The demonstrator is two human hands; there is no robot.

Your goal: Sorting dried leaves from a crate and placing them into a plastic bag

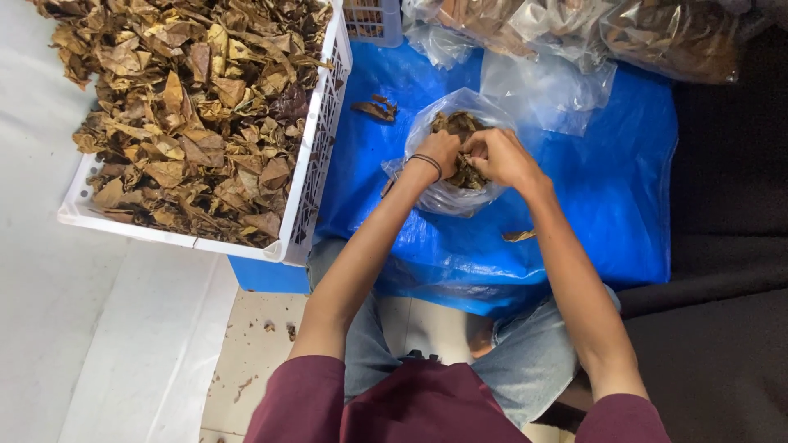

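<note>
Maroon sleeves and my jeans sit closest, knees tucked under the blue tarp (pixel 624 205). On it rests a clear bag (pixel 447 193) of dry leaves (pixel 458 125). My left hand (pixel 437 152) and right hand (pixel 495 156) meet over its mouth, fingers curled into the leaves, pinching a clump. I judge them light, brittle and crumbly; the thin film is soft and slippery, best held at its rim. Left of the bag, a white crate (pixel 316 156) brims with leaves.
</note>
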